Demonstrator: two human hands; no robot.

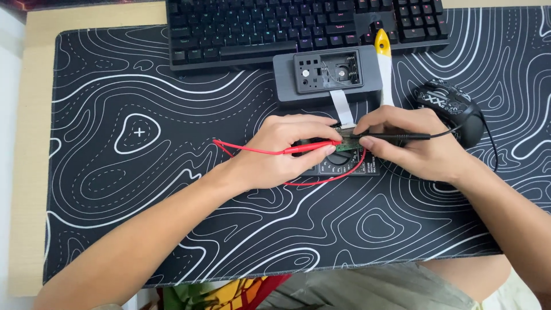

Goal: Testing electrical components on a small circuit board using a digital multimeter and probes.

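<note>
Basically both hands are pinched on meter probes, tips meeting on a small green board (346,139) mid-mat; left hand (287,152) grips the red probe (310,147) pen-style, thumb under and fingers over, shaft lying nearly flat so the tip comes in from the left; right hand (410,143) holds the black probe (396,136) the same way, tip coming in from the right; the two tips sit very close together on the board, which one touches which pad is too small to tell; board rests on top of the multimeter (344,163), mostly hidden under the hands, dial partly showing; likely stacked there to keep the short leads slack and the work close; red lead (252,150) loops out left and curls back under the left palm to the meter; black lead (459,129) trails right past the mouse (453,109); a white flat ribbon (343,107) runs from the board up to a grey case (327,74) lying open-face up just below the keyboard (304,28), so the board stays tethered and can't sit farther away; a yellow-and-white tool (383,63) lies beside the case, right side, untouched; both heels of the hands rest on the mat (143,201), probably for steadiness.
</note>
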